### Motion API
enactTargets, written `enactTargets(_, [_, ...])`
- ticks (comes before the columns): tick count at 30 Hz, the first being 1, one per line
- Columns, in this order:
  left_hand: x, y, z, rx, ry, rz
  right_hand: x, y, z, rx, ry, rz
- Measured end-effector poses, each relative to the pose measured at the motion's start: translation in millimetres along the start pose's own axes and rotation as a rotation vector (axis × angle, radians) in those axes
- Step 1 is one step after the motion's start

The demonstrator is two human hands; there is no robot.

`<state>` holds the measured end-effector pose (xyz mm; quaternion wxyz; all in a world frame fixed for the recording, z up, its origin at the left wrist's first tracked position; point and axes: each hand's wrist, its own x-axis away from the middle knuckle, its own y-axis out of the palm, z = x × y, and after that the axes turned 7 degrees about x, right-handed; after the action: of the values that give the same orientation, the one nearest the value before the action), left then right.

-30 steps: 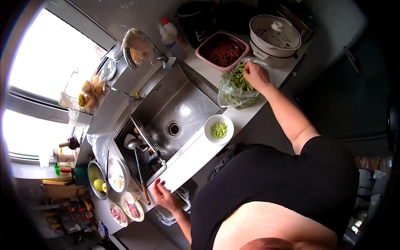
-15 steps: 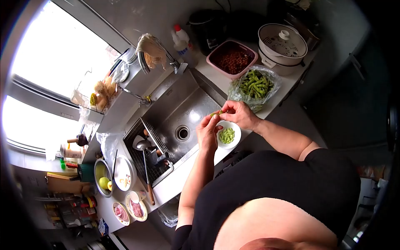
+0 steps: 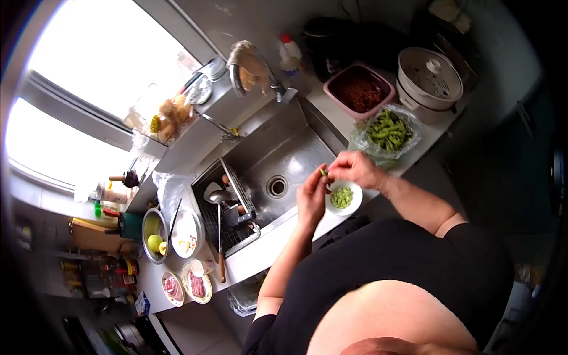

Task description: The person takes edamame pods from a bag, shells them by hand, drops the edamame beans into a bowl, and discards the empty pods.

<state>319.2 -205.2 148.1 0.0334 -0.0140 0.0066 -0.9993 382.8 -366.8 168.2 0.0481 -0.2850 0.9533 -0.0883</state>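
Note:
Both of my hands meet just above a white bowl (image 3: 354, 204) at the sink's front edge. My left hand (image 3: 312, 198) pinches a small green pod (image 3: 323, 172) upright between its fingertips. My right hand (image 3: 358, 170) touches the same pod with its fingers pressed together. Shelled green beans (image 3: 342, 197) lie in the bowl, partly below my hands. Beyond my right hand, a clear plastic bag (image 3: 414, 127) stands open, full of green pods (image 3: 389, 131).
A steel sink (image 3: 290, 142) holds a rack (image 3: 239, 204) with a ladle and a cleaver. Behind the bag are a pink basin (image 3: 361, 92) and a steamer (image 3: 430, 77). Plates of meat (image 3: 197, 285), a steel bowl (image 3: 154, 228) and white plates (image 3: 186, 232) stand at the left.
My right hand came from the bag to my left hand, which rose from the counter's left part. Both now meet at a pod over the bowl. The whole view has shifted.

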Motion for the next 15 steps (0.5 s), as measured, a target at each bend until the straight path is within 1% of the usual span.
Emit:
enactTargets(1, [3.5,-2.9,-1.7,-0.170,0.103,0.051,-6.9,15.4,7.2,-0.032,-0.011,-0.009])
enactTargets(2, [7.1,-7.2,-4.7,-0.341,0.200,0.104,-10.7,23.3,11.3,-0.112,0.047,-0.064])
enactTargets(4, [13.6,-18.3,-4.4,-0.319,0.261,0.108,-16.1,34.7,7.3,-0.113,0.068,-0.103])
enactTargets(6, [24.0,-27.0,1.4,-0.515,0.243,0.140,-22.1,43.5,5.4,-0.116,0.078,-0.139])
enactTargets(7, [28.1,-30.2,3.0,-0.546,0.206,0.227,-25.8,49.3,8.9,-0.054,0.058,-0.132])
enactTargets(8, [31.5,-32.2,1.7,-0.493,0.205,0.334,-29.4,55.5,11.4,0.006,0.036,-0.123])
enactTargets(9, [33.2,-35.2,1.1,-0.505,0.238,0.331,-30.2,60.8,2.9,0.035,-0.021,-0.119])
enactTargets(11, [37.5,-39.7,-1.3,-0.520,0.272,0.342,-33.6,73.1,-2.5,0.070,-0.025,-0.154])
enactTargets(12, [39.6,-40.8,-2.9,-0.599,0.315,0.388,-34.5,77.1,-7.1,0.077,-0.018,-0.165])
enactTargets(13, [41.6,-42.1,-3.9,-0.678,0.357,0.434,-37.3,80.2,-7.2,0.137,-0.057,-0.223])
enactTargets(14, [43.9,-43.6,-4.5,-0.680,0.357,0.445,-38.0,81.2,-11.4,0.308,-0.159,-0.258])
enactTargets(15, [46.4,-45.0,-4.9,-0.698,0.335,0.450,-40.0,84.6,-9.2,0.348,-0.183,-0.263])
